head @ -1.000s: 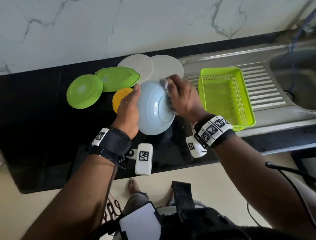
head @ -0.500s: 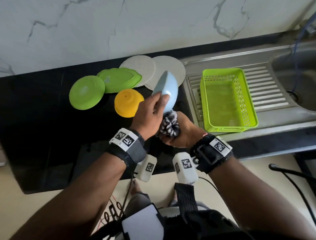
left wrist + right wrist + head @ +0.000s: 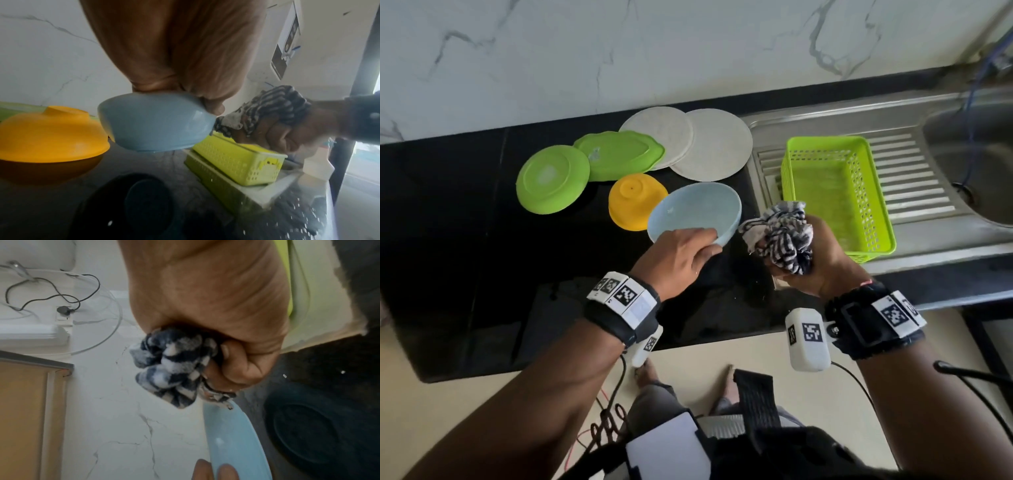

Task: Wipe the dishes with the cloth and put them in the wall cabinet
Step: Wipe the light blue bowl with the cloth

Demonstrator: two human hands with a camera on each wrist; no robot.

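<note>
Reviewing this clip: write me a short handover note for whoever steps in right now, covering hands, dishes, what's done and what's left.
Left hand: grips the blue bowl by its near rim, opening up, held above the black counter.
Right hand: holds the bunched striped cloth just right of the bowl; whether they touch is unclear.
On the counter: orange bowl upside down, two green plates, two white plates. A green basket sits on the sink's draining board.
Done: no dish visibly stored; the cabinet is out of view.
Left: wipe the blue bowl's inside, shelve it, then the other five dishes.
</note>
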